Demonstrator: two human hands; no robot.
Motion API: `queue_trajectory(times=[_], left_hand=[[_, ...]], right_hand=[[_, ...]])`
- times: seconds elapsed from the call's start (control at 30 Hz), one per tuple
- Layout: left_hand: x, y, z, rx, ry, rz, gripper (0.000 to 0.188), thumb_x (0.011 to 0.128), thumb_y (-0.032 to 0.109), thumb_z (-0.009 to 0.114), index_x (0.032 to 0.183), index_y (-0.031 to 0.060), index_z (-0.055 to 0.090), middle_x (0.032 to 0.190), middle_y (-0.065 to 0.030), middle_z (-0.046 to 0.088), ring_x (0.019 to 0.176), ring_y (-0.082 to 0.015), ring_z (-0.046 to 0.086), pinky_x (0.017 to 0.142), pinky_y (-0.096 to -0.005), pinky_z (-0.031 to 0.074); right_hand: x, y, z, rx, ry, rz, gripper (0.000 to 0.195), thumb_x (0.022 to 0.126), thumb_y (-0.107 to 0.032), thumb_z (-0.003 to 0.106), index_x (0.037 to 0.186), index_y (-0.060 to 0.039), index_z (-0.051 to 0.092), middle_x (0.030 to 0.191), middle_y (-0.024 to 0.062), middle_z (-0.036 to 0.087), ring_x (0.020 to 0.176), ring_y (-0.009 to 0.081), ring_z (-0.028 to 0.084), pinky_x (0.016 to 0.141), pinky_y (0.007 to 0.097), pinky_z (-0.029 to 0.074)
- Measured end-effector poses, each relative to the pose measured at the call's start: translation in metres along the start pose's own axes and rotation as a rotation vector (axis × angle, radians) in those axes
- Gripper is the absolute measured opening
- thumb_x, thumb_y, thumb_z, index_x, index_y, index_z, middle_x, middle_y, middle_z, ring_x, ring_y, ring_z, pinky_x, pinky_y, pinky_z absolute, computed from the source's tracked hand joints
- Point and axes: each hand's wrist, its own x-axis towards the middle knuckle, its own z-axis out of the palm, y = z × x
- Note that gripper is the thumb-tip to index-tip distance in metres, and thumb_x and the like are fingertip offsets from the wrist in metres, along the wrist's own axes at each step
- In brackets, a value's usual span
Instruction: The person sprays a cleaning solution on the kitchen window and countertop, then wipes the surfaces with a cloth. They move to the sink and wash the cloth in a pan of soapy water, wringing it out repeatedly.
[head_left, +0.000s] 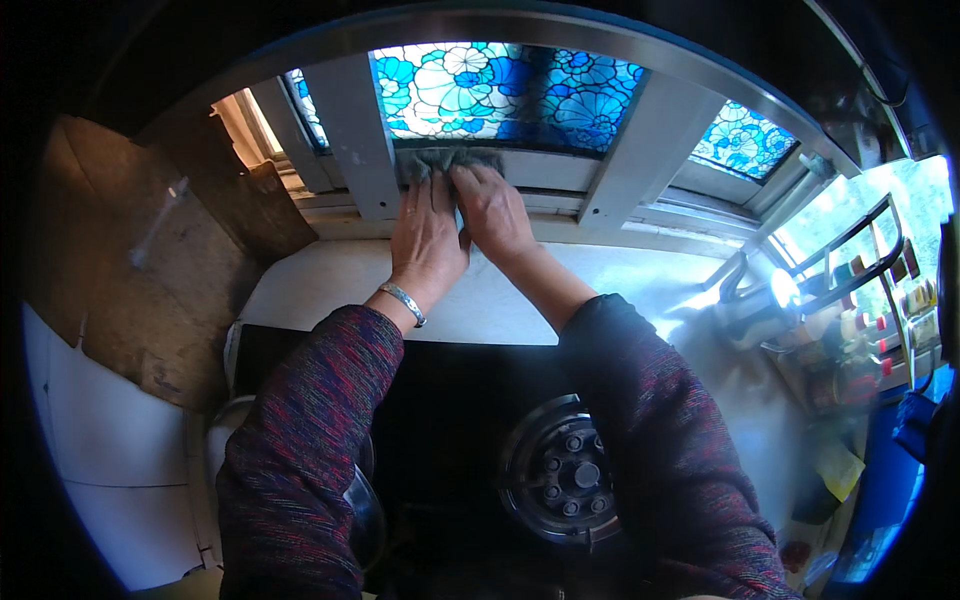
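A grey-green cloth (450, 160) lies bunched against the lower rail of a window (457, 90) covered in blue floral stained-glass patterned film. My left hand (429, 229) presses the cloth with its fingers extended, and a silver bracelet circles that wrist. Close beside it, my right hand (491, 210) bears on the same cloth with curled fingers. Part of the cloth is hidden under my fingertips. Just below both hands runs a white countertop (330, 281). My forearms reach across a black gas cooktop (450, 405).
A round gas burner (585, 475) sits beside my right sleeve; a metal pan (366, 517) is partly hidden by my left one. At right stand a shiny kettle (750, 307) and a rack of jars (892, 300). A brown panel (135, 262) flanks the left; a hood edge (525, 19) arches overhead.
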Motion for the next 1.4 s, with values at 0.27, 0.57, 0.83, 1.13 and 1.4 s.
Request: queue_trajectory(times=[0.27,0.57,0.83,1.13,1.4], left_hand=[[0.030,0.028,0.012,-0.093,0.159,0.166,0.077,0.074,0.012,0.069,0.137,-0.0010,0.027,0.129,-0.0239,0.044,0.121,-0.0367,0.043,0.108,-0.0449,0.027],[0.117,0.035,-0.030,0.147,0.470,0.288,0.066,0.083,0.031,0.065,0.133,-0.0016,0.036,0.129,-0.0252,0.046,0.120,-0.0363,0.047,0.106,-0.0461,0.033],[0.050,0.013,0.002,0.175,0.146,0.159,0.062,0.084,0.035,0.062,0.130,-0.0023,0.040,0.129,-0.0225,0.045,0.124,-0.0332,0.039,0.109,-0.0470,0.023],[0.036,0.008,-0.019,0.044,-0.164,0.166,0.052,0.084,0.028,0.060,0.125,-0.0013,0.046,0.130,-0.0194,0.047,0.122,-0.0323,0.043,0.107,-0.0450,0.029],[0.006,0.000,-0.024,0.064,-0.571,0.310,0.048,0.084,0.028,0.057,0.125,0.0045,0.048,0.125,-0.0163,0.053,0.116,-0.0312,0.051,0.100,-0.0428,0.039]], right_hand=[[0.002,0.021,-0.049,-0.044,0.087,0.055,0.027,0.075,-0.004,0.058,0.101,-0.0069,0.053,0.102,0.0136,0.059,0.094,0.0346,0.056,0.075,0.0415,0.049],[0.075,0.042,-0.114,-0.383,0.498,-0.094,0.038,0.078,-0.001,0.065,0.114,-0.0091,0.055,0.108,0.0175,0.054,0.100,0.0350,0.053,0.078,0.0395,0.051],[0.034,0.041,-0.052,-0.293,0.233,-0.080,0.030,0.077,-0.007,0.053,0.105,-0.0145,0.059,0.106,0.0065,0.056,0.096,0.0275,0.053,0.079,0.0382,0.043],[0.017,0.047,-0.067,-0.203,0.099,-0.005,0.023,0.078,-0.007,0.051,0.099,-0.0109,0.062,0.095,0.0092,0.059,0.092,0.0295,0.056,0.078,0.0384,0.046],[-0.043,0.056,-0.091,-0.211,-0.021,0.109,0.016,0.074,0.000,0.054,0.083,-0.0072,0.064,0.085,0.0105,0.059,0.085,0.0315,0.058,0.072,0.0403,0.049]])
